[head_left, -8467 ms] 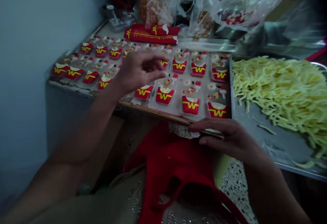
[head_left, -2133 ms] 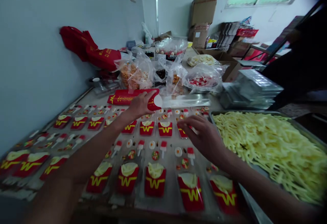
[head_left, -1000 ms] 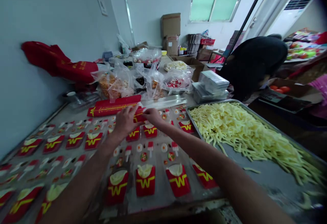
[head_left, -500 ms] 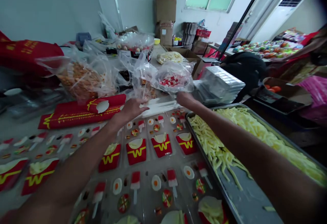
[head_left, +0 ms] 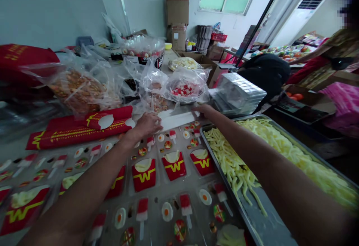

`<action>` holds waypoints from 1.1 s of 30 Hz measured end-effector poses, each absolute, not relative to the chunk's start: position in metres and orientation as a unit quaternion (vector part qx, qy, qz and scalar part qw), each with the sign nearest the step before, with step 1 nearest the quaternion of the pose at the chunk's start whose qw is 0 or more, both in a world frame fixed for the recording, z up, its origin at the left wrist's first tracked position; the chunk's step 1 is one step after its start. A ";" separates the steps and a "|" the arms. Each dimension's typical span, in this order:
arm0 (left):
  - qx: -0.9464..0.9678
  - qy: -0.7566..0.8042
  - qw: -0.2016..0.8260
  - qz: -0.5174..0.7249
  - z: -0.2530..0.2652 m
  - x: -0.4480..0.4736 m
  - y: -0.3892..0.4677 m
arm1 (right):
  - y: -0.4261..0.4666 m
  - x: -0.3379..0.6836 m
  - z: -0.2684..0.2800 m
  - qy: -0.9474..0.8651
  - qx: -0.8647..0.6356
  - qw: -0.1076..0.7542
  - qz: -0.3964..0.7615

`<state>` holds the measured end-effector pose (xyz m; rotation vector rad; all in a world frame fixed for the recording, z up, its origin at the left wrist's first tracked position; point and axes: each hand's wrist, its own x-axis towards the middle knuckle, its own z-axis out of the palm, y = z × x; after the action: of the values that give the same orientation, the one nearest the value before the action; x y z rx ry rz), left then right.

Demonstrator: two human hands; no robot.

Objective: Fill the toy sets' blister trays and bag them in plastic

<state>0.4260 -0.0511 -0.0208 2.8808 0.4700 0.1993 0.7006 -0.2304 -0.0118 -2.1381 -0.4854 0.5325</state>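
Note:
My left hand (head_left: 149,123) is curled over the left end of a flat white strip (head_left: 179,120), which looks like thin sheets or film. At its other end my right hand (head_left: 204,110) pinches the strip, its fingertips partly hidden. Just below the strip lie rows of clear plastic trays (head_left: 158,177). They hold toy-like pieces: a red fries carton (head_left: 174,166) with a yellow W, a red-and-white popsicle (head_left: 185,205), a fried egg piece (head_left: 167,212) and a small pizza piece (head_left: 180,231). My forearms cover some of the trays.
At right a metal tray (head_left: 269,210) holds many pale fries (head_left: 238,156). Folded red cartons (head_left: 78,128) lie left. Behind stand a bag of red-and-white pieces (head_left: 183,90), a bag of brown pieces (head_left: 77,89) and stacked clear boxes (head_left: 241,89). A person (head_left: 331,57) is at far right.
The view has shifted slightly to the right. My left hand's fingers, whose thumb stuck out before, are now bunched at the strip's left end. The strip appears less blurred.

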 end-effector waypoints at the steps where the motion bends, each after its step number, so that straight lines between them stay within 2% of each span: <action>1: 0.978 0.161 0.111 0.067 -0.021 0.426 -0.051 | -0.231 0.701 -0.011 -0.174 -0.856 0.432 0.226; 7: 0.971 0.160 0.167 0.055 -0.020 0.430 -0.042 | -0.229 0.688 0.005 -0.116 -0.803 0.490 0.320; 9: 0.953 0.182 0.232 0.070 -0.010 0.425 -0.035 | -0.227 0.682 0.012 -0.111 -0.782 0.513 0.337; 13: 0.852 0.252 0.395 0.234 0.024 0.393 -0.021 | -0.238 0.668 0.024 -0.100 -0.749 0.555 0.346; 16: 0.816 0.284 0.410 0.292 0.047 0.356 -0.020 | -0.269 0.648 0.029 -0.112 -0.726 0.581 0.351; 19: 0.790 0.300 0.460 0.273 0.060 0.320 -0.036 | -0.312 0.617 0.034 -0.169 -0.688 0.604 0.365; 25: 0.652 0.332 0.654 0.191 0.079 0.258 -0.109 | -0.382 0.542 0.055 -0.232 -0.643 0.630 0.368; 29: 0.639 0.309 0.681 0.179 0.100 0.207 -0.168 | -0.405 0.501 0.060 -0.245 -0.630 0.604 0.421; 33: 0.681 0.294 0.651 0.162 0.122 0.151 -0.223 | -0.419 0.459 0.054 -0.257 -0.653 0.566 0.432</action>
<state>0.1509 -0.2230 0.1219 1.5461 0.6670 0.3678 0.4589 -0.4189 0.0539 -1.5346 -0.6053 1.0154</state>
